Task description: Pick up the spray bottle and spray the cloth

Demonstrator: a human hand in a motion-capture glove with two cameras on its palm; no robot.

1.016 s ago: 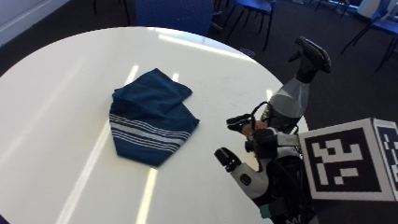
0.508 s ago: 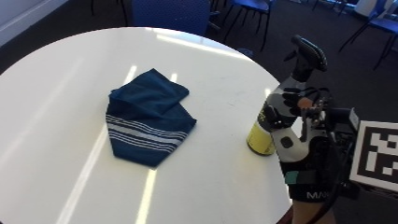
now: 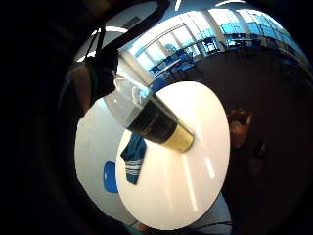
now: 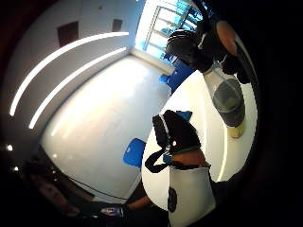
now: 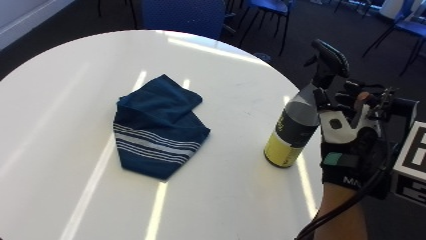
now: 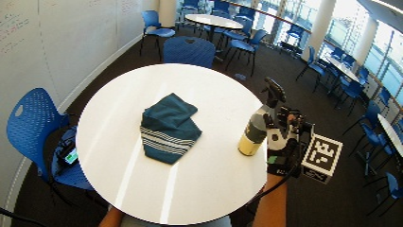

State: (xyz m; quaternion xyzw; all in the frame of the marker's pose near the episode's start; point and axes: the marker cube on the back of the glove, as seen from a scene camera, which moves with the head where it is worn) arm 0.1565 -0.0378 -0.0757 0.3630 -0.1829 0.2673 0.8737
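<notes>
- Standing upright near the right edge of a round white desk [image 5: 80, 90] is a spray bottle with a yellow base, a dark label band, a clear grey shoulder and a black trigger head [image 5: 297, 127]; its base rests on the desk surface.
- The gloved right hand [image 5: 349, 145] is just to the right of the bottle, wrist low and fingers [image 5: 338, 100] pointing up beside the bottle's neck and upper body.
- From the outside view the hand is right against the bottle, but I cannot tell whether the fingers are curled round it or only lie alongside it.
- The little finger side palm view shows the bottle [image 3: 146, 117] close to the palm, its yellow base on the white desk [image 3: 195, 196].
- The thumb side palm view shows the bottle [image 4: 227, 99] near the desk's edge, with a black-gloved finger [image 4: 180, 135] in front.
- A dark blue folded cloth with thin white stripes across its near end [image 5: 158, 126] lies crumpled near the middle of the desk, to the left of the bottle and well apart from it.
- In the wide outside view the cloth [image 6: 169, 127] sits centrally on the desk [image 6: 113, 118], the bottle [image 6: 255, 130] toward the right rim with the hand [image 6: 280, 142] beside it.
- Blue chairs [image 6: 38, 123] stand around the desk on a dark floor.
</notes>
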